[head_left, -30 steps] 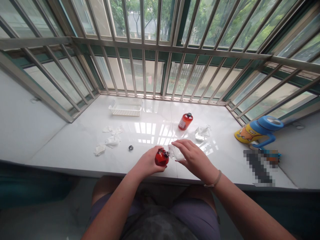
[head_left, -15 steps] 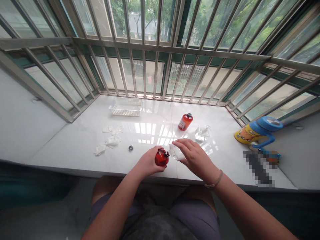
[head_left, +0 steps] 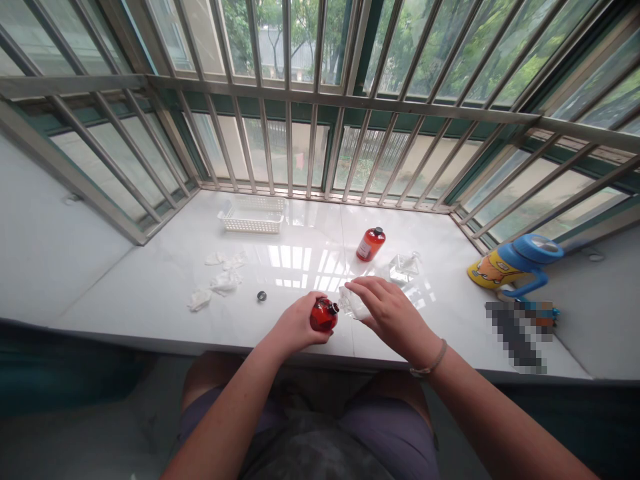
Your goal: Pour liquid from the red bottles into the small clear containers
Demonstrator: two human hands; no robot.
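My left hand (head_left: 301, 323) is wrapped round a red bottle (head_left: 323, 316) whose black-rimmed neck is uncapped and points to the right. In my right hand (head_left: 387, 303) a clear bottle (head_left: 353, 304) lies tipped over, its mouth right at the red bottle's neck; I cannot tell whether the two touch. My fingers and palm cover much of the clear bottle. On the sill to the left rests a small black cap (head_left: 261, 297). Behind my right hand stands a second red bottle (head_left: 371, 245) with a black cap and a pale label.
A clear square glass bottle (head_left: 404, 268) stands right of the capped one. Crumpled white tissues (head_left: 225, 283) lie left, below a white plastic basket (head_left: 253, 223). At right are a yellow and blue jug (head_left: 515, 262) and a blurred-out dark item (head_left: 517, 339). Metal bars (head_left: 320, 93) line the window.
Almost nothing differs. Both hands hold the two bottles in nearly the same place, neck to mouth.
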